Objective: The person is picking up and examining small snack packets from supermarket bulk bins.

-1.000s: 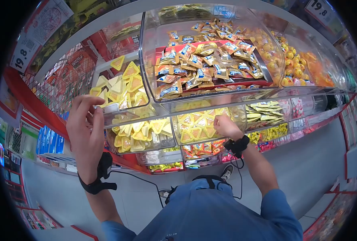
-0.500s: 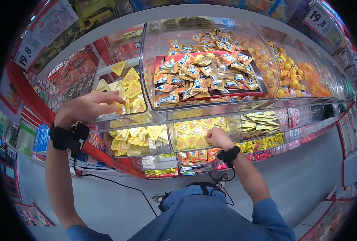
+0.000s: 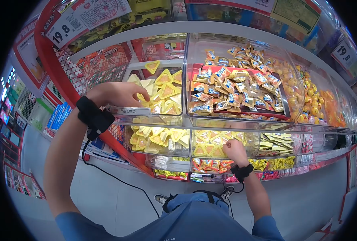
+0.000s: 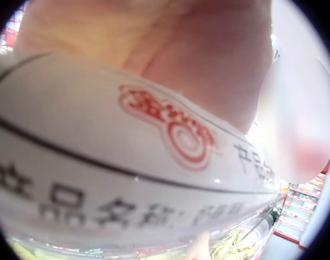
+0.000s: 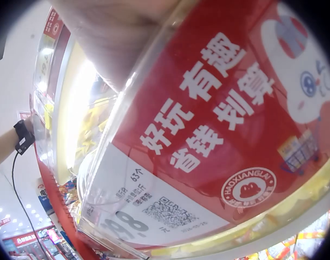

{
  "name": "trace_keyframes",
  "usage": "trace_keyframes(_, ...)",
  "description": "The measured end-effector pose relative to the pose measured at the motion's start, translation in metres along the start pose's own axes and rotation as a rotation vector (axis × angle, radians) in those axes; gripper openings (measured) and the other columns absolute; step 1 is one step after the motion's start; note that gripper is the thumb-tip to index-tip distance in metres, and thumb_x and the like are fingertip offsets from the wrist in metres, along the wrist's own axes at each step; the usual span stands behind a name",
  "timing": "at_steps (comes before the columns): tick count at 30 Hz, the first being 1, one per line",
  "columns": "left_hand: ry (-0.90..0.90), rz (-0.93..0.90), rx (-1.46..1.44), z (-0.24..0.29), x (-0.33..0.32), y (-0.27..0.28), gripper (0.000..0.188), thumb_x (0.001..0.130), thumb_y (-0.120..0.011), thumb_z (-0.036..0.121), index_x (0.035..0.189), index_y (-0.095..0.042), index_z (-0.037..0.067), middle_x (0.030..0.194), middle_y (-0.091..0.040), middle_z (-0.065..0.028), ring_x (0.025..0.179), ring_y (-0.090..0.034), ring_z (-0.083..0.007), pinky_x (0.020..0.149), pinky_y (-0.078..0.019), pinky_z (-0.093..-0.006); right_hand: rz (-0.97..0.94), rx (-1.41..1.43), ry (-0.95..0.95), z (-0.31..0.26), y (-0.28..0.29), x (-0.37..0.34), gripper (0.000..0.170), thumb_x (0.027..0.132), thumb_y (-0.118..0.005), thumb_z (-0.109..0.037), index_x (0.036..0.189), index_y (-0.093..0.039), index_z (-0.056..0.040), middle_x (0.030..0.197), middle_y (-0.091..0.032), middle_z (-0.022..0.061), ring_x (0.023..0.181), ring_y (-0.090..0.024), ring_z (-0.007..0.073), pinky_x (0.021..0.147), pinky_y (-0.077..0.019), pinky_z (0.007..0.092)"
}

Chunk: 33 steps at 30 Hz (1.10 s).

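In the head view my left hand (image 3: 116, 94) reaches over the front edge of the upper bin, its slightly bent fingers beside yellow triangular packs (image 3: 168, 91). Below that wrist is a white label strip (image 3: 129, 111). My right hand (image 3: 235, 151) is at the lower bin of similar triangular packs (image 3: 208, 138), fingers bent, their tips hidden. The left wrist view shows the left palm (image 4: 170, 49) behind a large printed label (image 4: 89, 119). In the right wrist view, part of the right hand (image 5: 119, 38) is above a red sign (image 5: 208, 103).
Gold-wrapped sweets (image 3: 236, 88) fill the neighbouring upper bin, with round yellow sweets (image 3: 311, 96) farther right. A red frame bar (image 3: 62, 76) and wire mesh stand at left. Flat green-yellow packets (image 3: 277, 144) lie right of my right hand.
The head view has shifted, so the shelf appears lower and farther right. My left hand has moved from the bin's front edge over the upper triangular packs; my right hand stays at the lower bin.
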<state>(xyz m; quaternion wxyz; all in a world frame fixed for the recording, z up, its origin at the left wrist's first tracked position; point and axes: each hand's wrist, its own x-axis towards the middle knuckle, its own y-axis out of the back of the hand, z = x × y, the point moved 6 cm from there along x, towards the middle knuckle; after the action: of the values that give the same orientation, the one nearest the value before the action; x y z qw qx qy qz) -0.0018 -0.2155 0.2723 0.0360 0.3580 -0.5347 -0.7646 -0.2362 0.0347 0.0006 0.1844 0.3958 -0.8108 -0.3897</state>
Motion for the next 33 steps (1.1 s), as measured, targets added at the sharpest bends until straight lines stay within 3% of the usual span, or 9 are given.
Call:
trace_keyframes(5, -0.011, -0.065, 0.085, -0.001, 0.006, 0.002, 0.051, 0.080, -0.067, 0.032, 0.122, -0.057, 0.006, 0.108, -0.063, -0.0143, 0.099, -0.062, -0.0218, 0.083, -0.0482, -0.0326, 0.014, 0.033, -0.003, -0.003, 0.003, 0.001, 0.027, 0.078, -0.062, -0.022, 0.079, -0.066, 0.0047, 0.072, -0.065, 0.0213, 0.070, -0.065, 0.0340, 0.065, -0.0505, 0.0384)
trace_keyframes(8, -0.006, -0.084, -0.070, 0.004, 0.007, -0.006, 0.050, 0.079, -0.068, 0.032, 0.118, -0.057, 0.002, 0.107, -0.063, -0.0133, 0.098, -0.061, -0.0215, 0.082, -0.0485, -0.0326, 0.043, 0.046, 0.015, -0.007, 0.007, -0.002, 0.027, 0.078, -0.062, -0.022, 0.079, -0.066, 0.0044, 0.073, -0.065, 0.0214, 0.070, -0.066, 0.0342, 0.066, -0.0507, 0.0385)
trace_keyframes(14, -0.023, -0.053, -0.032, 0.012, 0.013, -0.007, 0.049, 0.078, -0.071, 0.029, 0.115, -0.055, 0.002, 0.103, -0.064, -0.0114, 0.093, -0.061, -0.0200, 0.079, -0.0480, -0.0323, 0.041, 0.019, 0.018, -0.006, 0.007, -0.001, 0.027, 0.079, -0.062, -0.023, 0.079, -0.066, 0.0039, 0.074, -0.065, 0.0214, 0.072, -0.066, 0.0344, 0.067, -0.0507, 0.0393)
trace_keyframes(23, -0.124, 0.204, -0.255, 0.000, 0.002, 0.010, 0.040, 0.076, -0.072, 0.015, 0.108, -0.057, -0.004, 0.095, -0.065, -0.0091, 0.088, -0.061, -0.0147, 0.079, -0.0486, -0.0290, 0.150, 0.021, 0.064, -0.009, 0.010, -0.009, 0.021, 0.080, -0.061, -0.019, 0.074, -0.064, 0.0011, 0.068, -0.064, 0.0199, 0.068, -0.064, 0.0363, 0.063, -0.0499, 0.0433)
trace_keyframes(26, -0.245, 0.597, -0.516, -0.013, -0.022, 0.024, 0.032, 0.079, -0.065, 0.007, 0.108, -0.058, -0.004, 0.094, -0.066, -0.0091, 0.084, -0.064, -0.0160, 0.078, -0.0501, -0.0266, 0.302, 0.154, 0.082, -0.016, 0.023, -0.014, 0.017, 0.081, -0.061, -0.015, 0.074, -0.063, 0.0007, 0.066, -0.063, 0.0172, 0.063, -0.063, 0.0330, 0.058, -0.0485, 0.0403)
trace_keyframes(27, -0.243, 0.668, -0.563, -0.010, -0.033, 0.025, 0.026, 0.083, -0.060, 0.002, 0.108, -0.058, -0.004, 0.094, -0.066, -0.0077, 0.087, -0.064, -0.0142, 0.080, -0.0499, -0.0262, 0.408, 0.214, 0.183, -0.026, 0.031, -0.021, 0.012, 0.081, -0.062, -0.009, 0.075, -0.063, 0.0006, 0.066, -0.062, 0.0133, 0.056, -0.060, 0.0251, 0.054, -0.0461, 0.0342)
trace_keyframes(30, -0.371, 0.846, -0.820, 0.016, -0.085, 0.012, 0.024, 0.086, -0.061, 0.005, 0.108, -0.058, -0.003, 0.104, -0.063, -0.0100, 0.092, -0.063, -0.0146, 0.085, -0.0504, -0.0281, 0.410, 0.427, 0.304, -0.054, 0.047, -0.051, 0.008, 0.081, -0.063, -0.006, 0.079, -0.063, 0.0007, 0.067, -0.062, 0.0106, 0.054, -0.056, 0.0177, 0.053, -0.0444, 0.0298)
trace_keyframes(32, -0.380, 0.885, -0.932, 0.039, -0.118, -0.013, 0.023, 0.086, -0.059, 0.002, 0.108, -0.057, -0.004, 0.102, -0.061, -0.0104, 0.094, -0.062, -0.0175, 0.085, -0.0516, -0.0328, 0.171, 0.566, 0.478, -0.095, 0.059, -0.077, 0.009, 0.081, -0.065, -0.007, 0.085, -0.066, 0.0008, 0.069, -0.062, 0.0091, 0.057, -0.056, 0.0157, 0.055, -0.0446, 0.0282)
trace_keyframes(33, -0.572, 0.848, -0.880, 0.058, -0.126, -0.025, 0.025, 0.083, -0.061, 0.000, 0.107, -0.058, -0.004, 0.099, -0.060, -0.0113, 0.090, -0.062, -0.0192, 0.082, -0.0524, -0.0332, 0.073, 0.640, 0.545, -0.119, 0.067, -0.091, 0.013, 0.080, -0.068, -0.009, 0.089, -0.066, 0.0002, 0.071, -0.063, 0.0085, 0.059, -0.058, 0.0167, 0.056, -0.0458, 0.0293)
